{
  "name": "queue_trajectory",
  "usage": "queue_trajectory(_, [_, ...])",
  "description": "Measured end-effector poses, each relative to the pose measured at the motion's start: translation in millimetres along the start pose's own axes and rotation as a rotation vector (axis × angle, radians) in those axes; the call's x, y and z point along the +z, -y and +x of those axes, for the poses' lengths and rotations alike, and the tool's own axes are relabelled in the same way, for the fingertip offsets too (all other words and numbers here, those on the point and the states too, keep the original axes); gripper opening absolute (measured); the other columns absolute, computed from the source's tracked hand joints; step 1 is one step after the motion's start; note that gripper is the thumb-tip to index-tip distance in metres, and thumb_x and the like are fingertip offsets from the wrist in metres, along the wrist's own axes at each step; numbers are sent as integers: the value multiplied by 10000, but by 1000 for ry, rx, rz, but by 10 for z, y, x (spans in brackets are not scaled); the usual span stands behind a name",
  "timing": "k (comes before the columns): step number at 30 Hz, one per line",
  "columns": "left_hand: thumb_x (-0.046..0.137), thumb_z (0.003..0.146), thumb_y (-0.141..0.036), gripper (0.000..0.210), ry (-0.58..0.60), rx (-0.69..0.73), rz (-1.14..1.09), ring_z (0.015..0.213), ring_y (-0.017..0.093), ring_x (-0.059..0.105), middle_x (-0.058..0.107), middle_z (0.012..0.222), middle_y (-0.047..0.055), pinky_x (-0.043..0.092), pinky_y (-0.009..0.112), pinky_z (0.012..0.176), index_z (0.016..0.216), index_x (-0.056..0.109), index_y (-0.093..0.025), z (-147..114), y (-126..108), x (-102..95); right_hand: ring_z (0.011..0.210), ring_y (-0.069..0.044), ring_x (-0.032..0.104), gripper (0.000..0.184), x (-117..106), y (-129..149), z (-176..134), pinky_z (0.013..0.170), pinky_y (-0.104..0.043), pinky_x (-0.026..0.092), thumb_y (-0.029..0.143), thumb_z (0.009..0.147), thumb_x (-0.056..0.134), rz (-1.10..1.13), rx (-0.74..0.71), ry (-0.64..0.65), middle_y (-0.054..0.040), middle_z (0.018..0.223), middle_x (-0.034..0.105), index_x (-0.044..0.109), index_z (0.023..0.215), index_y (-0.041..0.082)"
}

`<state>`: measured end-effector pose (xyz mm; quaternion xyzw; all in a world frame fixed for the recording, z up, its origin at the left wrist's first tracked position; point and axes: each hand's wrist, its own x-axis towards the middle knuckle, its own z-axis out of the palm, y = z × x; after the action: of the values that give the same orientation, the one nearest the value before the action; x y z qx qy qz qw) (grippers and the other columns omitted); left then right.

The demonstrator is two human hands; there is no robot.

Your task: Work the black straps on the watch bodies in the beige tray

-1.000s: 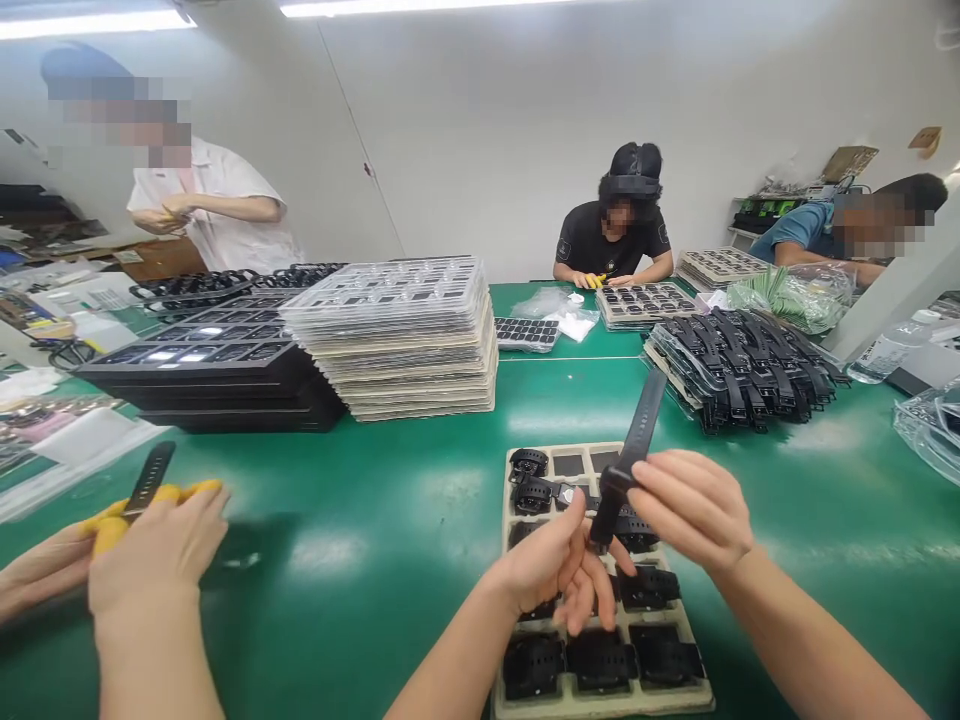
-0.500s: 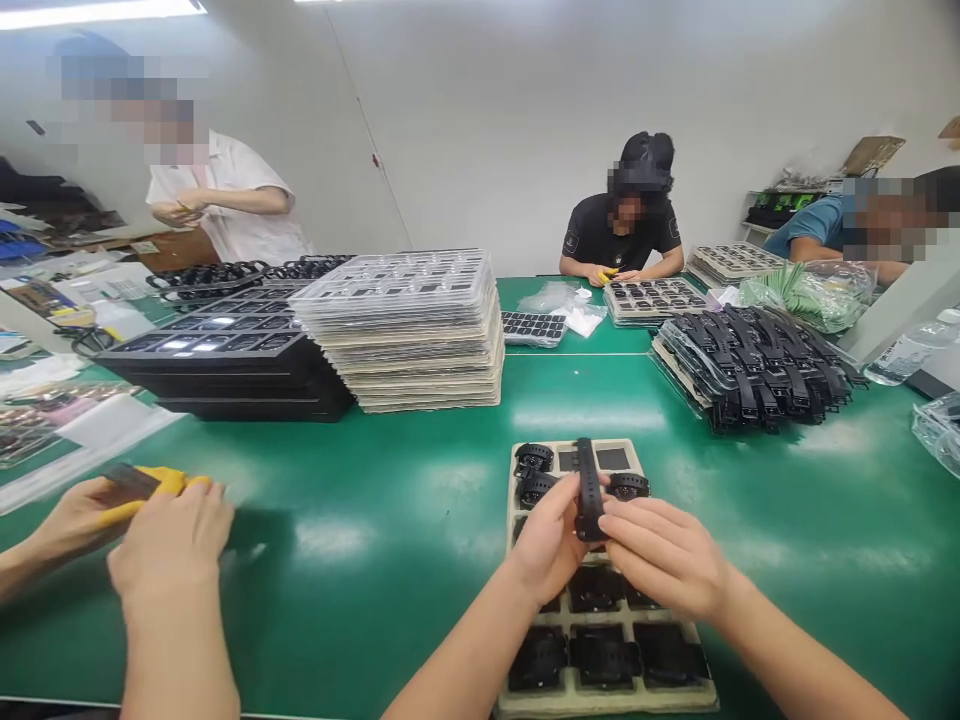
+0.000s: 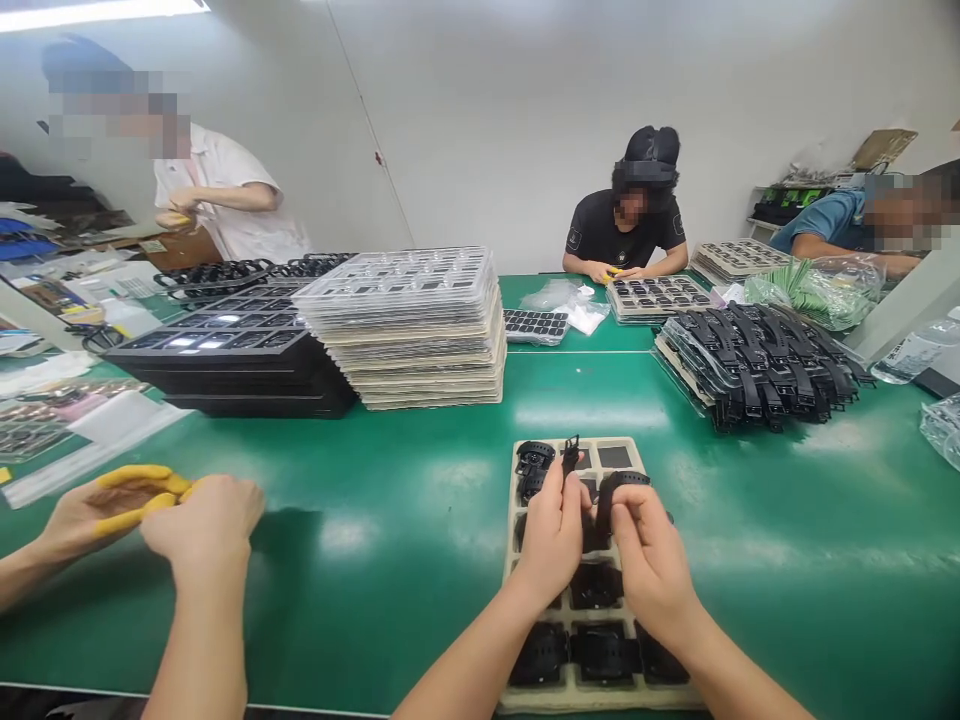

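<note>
My left hand (image 3: 553, 535) grips the buckle end of a black watch strap, which sticks up above its fingers. Pinched in my right hand (image 3: 654, 548) is the other strap end of the same watch (image 3: 605, 503), bent over in a curve. The watch's case is mostly hidden between my hands. Under both hands lies a beige moulded tray (image 3: 585, 700) with square pockets. Several black watches (image 3: 602, 652) sit in its pockets, and some far pockets hold no watch.
A co-worker's hands (image 3: 202, 515) in yellow finger covers work at the left. Stacked clear-and-beige trays (image 3: 420, 345) and black trays (image 3: 240, 375) stand beyond. Piled watches (image 3: 757, 365) lie at the right. Other people sit or stand across the green table (image 3: 420, 560).
The watch has turned from strap upright and facing me to strap ends spread between both hands. My right hand has shifted to pinch one strap end. The co-worker's hands moved slightly right.
</note>
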<state>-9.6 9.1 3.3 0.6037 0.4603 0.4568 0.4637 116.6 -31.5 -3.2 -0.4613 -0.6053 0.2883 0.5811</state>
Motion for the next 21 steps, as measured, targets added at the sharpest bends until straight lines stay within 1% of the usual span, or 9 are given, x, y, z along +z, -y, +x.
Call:
queue_trajectory(3, [379, 1050, -423, 345, 51, 38, 30, 659, 186, 604, 685, 761, 24, 444, 294, 666, 1196, 610, -212, -26, -11, 9, 557, -158, 496, 180, 7, -22, 76, 589, -290, 503, 394, 1086, 395, 252, 98, -106, 42, 661, 496, 521, 1151, 284])
queue_trajectory(7, [459, 1010, -338, 336, 2, 191, 251, 864, 259, 683, 748, 965, 106, 515, 357, 794, 1269, 629, -209, -40, 74, 1, 460, -112, 301, 406, -63, -2, 254, 438, -251, 392, 590, 1041, 385, 482, 134, -177, 70, 700, 352, 496, 1300, 298])
queue_trajectory(9, [455, 993, -286, 351, -1, 318, 406, 915, 284, 687, 745, 994, 136, 537, 384, 818, 1280, 639, -203, -35, 140, -11, 501, -116, 353, 496, -134, 7, 338, 449, -251, 395, 610, 968, 544, 362, 134, -158, 55, 756, 387, 493, 1349, 296])
queue_trajectory(11, [438, 981, -243, 384, 1, 429, 541, 907, 293, 687, 739, 987, 154, 553, 396, 796, 1311, 627, -192, -29, 190, -23, 584, -138, 458, 535, -198, 5, 403, 507, -255, 439, 516, 880, 719, 153, 159, -102, 41, 781, 450, 541, 1327, 284])
queue_trajectory(13, [434, 972, -217, 407, -13, 490, 617, 878, 297, 686, 733, 963, 161, 559, 403, 770, 1335, 613, -177, -27, 199, -35, 622, -150, 495, 451, -234, -6, 442, 535, -254, 450, 448, 834, 776, 32, 168, -27, 35, 760, 489, 625, 1212, 254])
queue_trajectory(15, [436, 967, -200, 412, -11, 500, 615, 876, 301, 683, 731, 966, 165, 557, 418, 778, 1340, 606, -164, -31, 155, -48, 602, -144, 478, 270, -239, -19, 456, 531, -252, 434, 439, 866, 741, 36, 152, 10, 32, 714, 502, 670, 1014, 225])
queue_trajectory(17, [462, 967, -203, 399, 44, 466, 531, 921, 296, 681, 732, 1030, 159, 552, 423, 821, 1342, 595, -173, -39, 71, -64, 596, -140, 473, 242, -225, -30, 448, 533, -251, 423, 440, 911, 691, 106, 142, -12, 25, 687, 513, 634, 840, 215])
queue_trajectory(19, [544, 954, -239, 398, 121, 397, 392, 985, 281, 678, 723, 1136, 138, 548, 409, 876, 1349, 573, -202, -50, -19, -80, 599, -139, 492, 259, -208, -41, 426, 541, -249, 431, 434, 929, 674, 201, 160, -40, 26, 686, 524, 597, 805, 220])
queue_trajectory(21, [626, 929, -288, 443, 152, 316, 255, 1017, 262, 682, 714, 1196, 113, 548, 387, 906, 1361, 550, -225, -58, -81, -89, 596, -141, 516, 218, -192, -51, 393, 548, -250, 450, 426, 914, 699, 277, 189, -29, 35, 685, 534, 604, 894, 232])
